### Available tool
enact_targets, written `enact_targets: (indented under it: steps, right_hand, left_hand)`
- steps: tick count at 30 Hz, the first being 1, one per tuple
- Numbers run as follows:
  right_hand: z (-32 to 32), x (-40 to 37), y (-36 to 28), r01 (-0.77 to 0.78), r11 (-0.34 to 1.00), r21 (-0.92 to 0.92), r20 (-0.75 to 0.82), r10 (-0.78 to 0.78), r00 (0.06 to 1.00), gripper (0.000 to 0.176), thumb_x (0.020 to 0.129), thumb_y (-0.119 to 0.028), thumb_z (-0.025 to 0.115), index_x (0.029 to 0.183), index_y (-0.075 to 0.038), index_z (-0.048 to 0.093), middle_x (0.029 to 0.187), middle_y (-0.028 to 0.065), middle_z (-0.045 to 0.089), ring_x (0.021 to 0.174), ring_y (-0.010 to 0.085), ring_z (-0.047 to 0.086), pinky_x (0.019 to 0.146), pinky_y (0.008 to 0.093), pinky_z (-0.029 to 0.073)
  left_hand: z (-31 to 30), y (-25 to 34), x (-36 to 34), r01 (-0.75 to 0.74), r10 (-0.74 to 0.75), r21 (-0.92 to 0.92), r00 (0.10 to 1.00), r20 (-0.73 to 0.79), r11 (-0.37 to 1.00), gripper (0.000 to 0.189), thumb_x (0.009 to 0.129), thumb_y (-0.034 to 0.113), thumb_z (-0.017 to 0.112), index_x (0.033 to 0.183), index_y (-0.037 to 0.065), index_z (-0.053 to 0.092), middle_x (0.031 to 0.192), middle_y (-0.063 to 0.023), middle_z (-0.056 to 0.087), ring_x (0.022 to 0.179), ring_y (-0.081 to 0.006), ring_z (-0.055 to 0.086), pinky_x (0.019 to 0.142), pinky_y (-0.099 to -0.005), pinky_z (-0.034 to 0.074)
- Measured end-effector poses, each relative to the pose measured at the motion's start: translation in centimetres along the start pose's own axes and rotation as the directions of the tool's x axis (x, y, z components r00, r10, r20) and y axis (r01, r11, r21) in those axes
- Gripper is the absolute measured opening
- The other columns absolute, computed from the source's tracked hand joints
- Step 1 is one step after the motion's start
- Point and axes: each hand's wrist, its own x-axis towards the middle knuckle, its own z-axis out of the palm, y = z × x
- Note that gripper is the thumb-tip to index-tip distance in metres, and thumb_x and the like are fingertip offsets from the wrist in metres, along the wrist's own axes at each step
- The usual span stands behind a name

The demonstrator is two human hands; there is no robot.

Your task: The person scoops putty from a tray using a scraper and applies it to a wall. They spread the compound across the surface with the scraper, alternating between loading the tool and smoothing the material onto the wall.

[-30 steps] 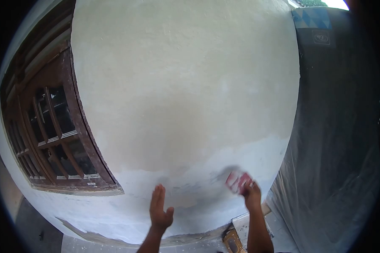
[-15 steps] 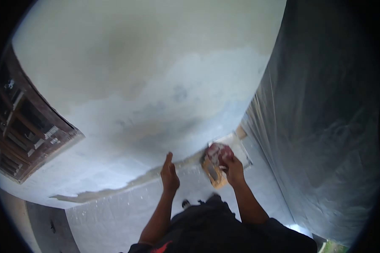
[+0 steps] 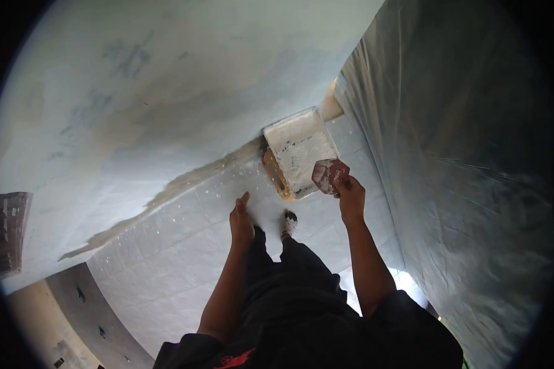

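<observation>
A flat, red-brown, six-sided putty spreader (image 3: 330,174), smeared with white, is gripped at its lower right edge by my right hand (image 3: 351,195). From my viewpoint it overlaps the lower right corner of a pale rectangular tray (image 3: 289,132) coated with white paste. My left hand (image 3: 242,226) holds nothing; its fingers point up and forward, apart from the thumb. It hovers over the covered floor, left of the tray. Under the tray's left side shows a yellow-orange support (image 3: 276,177) with a slot.
A patchy white and grey wall (image 3: 141,117) rises ahead and to the left, with a brown framed opening (image 3: 7,230) at far left. Plastic sheeting (image 3: 449,172) hangs on the right. Light sheeting (image 3: 166,258) spotted white covers the floor. My shoe (image 3: 290,216) stands below the tray.
My view has tilted down and shifted, showing more floor and the whole tray. The spreader now sits at the tray's lower right instead of covering its left part. My left hand remains empty.
</observation>
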Motion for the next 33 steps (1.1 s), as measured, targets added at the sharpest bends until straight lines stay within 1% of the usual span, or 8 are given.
enact_targets:
  steps: [4, 6, 8, 13, 15, 18, 28, 33]
  right_hand:
    - [-0.2, 4.1, 5.4, -0.01, 0.97, -0.242, -0.008, 0.009, 1.0, 0.025, 0.095, -0.02, 0.07, 0.105, 0.003, 0.071, 0.083, 0.0056, 0.071, 0.071, 0.0117, 0.062, 0.066, 0.0289, 0.05]
    - [0.3, 5.5, 8.4, 0.017, 0.91, -0.413, -0.01, -0.023, 1.0, 0.03, 0.091, -0.027, 0.072, 0.104, 0.001, 0.071, 0.088, 0.0153, 0.074, 0.078, 0.0258, 0.071, 0.075, 0.039, 0.053]
    - [1.3, 7.2, 11.1, 0.008, 0.905, -0.425, -0.009, -0.013, 1.0, 0.03, 0.092, -0.026, 0.071, 0.104, 0.002, 0.071, 0.085, 0.0138, 0.073, 0.076, 0.0232, 0.069, 0.074, 0.0375, 0.052]
    - [4.9, 11.2, 15.8, -0.007, 0.888, -0.46, -0.034, -0.009, 0.999, 0.03, 0.093, -0.025, 0.07, 0.103, 0.002, 0.071, 0.083, 0.0125, 0.073, 0.075, 0.0208, 0.067, 0.072, 0.0354, 0.051]
    - [6.2, 12.6, 16.3, -0.035, 0.895, -0.445, 0.066, 0.071, 0.995, 0.029, 0.092, -0.026, 0.067, 0.101, 0.001, 0.07, 0.089, 0.0201, 0.072, 0.086, 0.0365, 0.07, 0.079, 0.0434, 0.053]
    - [7.9, 14.5, 17.5, 0.008, 0.877, -0.48, 0.085, 0.038, 0.996, 0.029, 0.093, -0.026, 0.064, 0.1, 0.002, 0.069, 0.091, 0.0216, 0.072, 0.087, 0.0392, 0.07, 0.081, 0.0457, 0.052]
    - [10.3, 16.1, 19.3, -0.033, 0.875, -0.484, 0.138, 0.113, 0.984, 0.029, 0.093, -0.026, 0.062, 0.102, 0.001, 0.069, 0.093, 0.0221, 0.072, 0.09, 0.0408, 0.07, 0.082, 0.0479, 0.052]
    - [11.1, 16.5, 20.3, -0.001, 0.884, -0.467, 0.111, 0.06, 0.992, 0.027, 0.091, -0.022, 0.066, 0.103, 0.002, 0.07, 0.088, 0.019, 0.072, 0.081, 0.0345, 0.07, 0.078, 0.0421, 0.052]
  left_hand:
    - [3.6, -5.7, 0.0, 0.271, -0.262, -0.105, 0.961, 0.086, 0.957, 0.095, 0.103, 0.071, 0.025, 0.149, -0.01, 0.041, 0.15, -0.0285, 0.049, 0.146, -0.0375, 0.04, 0.122, -0.0456, 0.023]
    - [5.1, -7.5, 0.7, 0.357, -0.345, -0.124, 0.932, 0.11, 0.926, 0.096, 0.102, 0.072, 0.025, 0.15, -0.009, 0.04, 0.15, -0.0281, 0.049, 0.146, -0.038, 0.039, 0.123, -0.0465, 0.023]
    - [6.3, -9.6, 1.6, 0.489, -0.449, -0.223, 0.869, 0.207, 0.843, 0.097, 0.101, 0.074, 0.025, 0.152, -0.008, 0.036, 0.152, -0.0271, 0.048, 0.148, -0.0371, 0.037, 0.123, -0.0467, 0.021]
    - [9.0, -14.4, 6.9, 0.506, -0.478, -0.185, 0.86, 0.178, 0.842, 0.095, 0.102, 0.073, 0.02, 0.155, -0.005, 0.033, 0.153, -0.0232, 0.047, 0.147, -0.0333, 0.04, 0.123, -0.0442, 0.024]
    - [9.9, -15.5, 8.7, 0.519, -0.493, -0.186, 0.853, 0.172, 0.834, 0.096, 0.101, 0.074, 0.02, 0.156, -0.003, 0.032, 0.155, -0.0226, 0.046, 0.148, -0.033, 0.039, 0.123, -0.0446, 0.024]
    - [11.3, -16.2, 11.5, 0.492, -0.45, -0.217, 0.867, 0.215, 0.843, 0.1, 0.098, 0.079, 0.022, 0.157, -0.001, 0.03, 0.16, -0.0215, 0.037, 0.151, -0.0332, 0.032, 0.124, -0.0467, 0.021]
    - [13.6, -16.4, 14.0, 0.54, -0.48, -0.392, 0.842, 0.248, 0.745, 0.106, 0.097, 0.08, 0.022, 0.152, -0.01, 0.031, 0.155, -0.0275, 0.039, 0.145, -0.036, 0.038, 0.122, -0.0453, 0.025]
    - [13.5, -17.0, 14.1, 0.531, -0.469, -0.447, 0.847, 0.251, 0.72, 0.105, 0.098, 0.079, 0.024, 0.15, -0.011, 0.035, 0.151, -0.0256, 0.044, 0.141, -0.0345, 0.042, 0.121, -0.0447, 0.028]
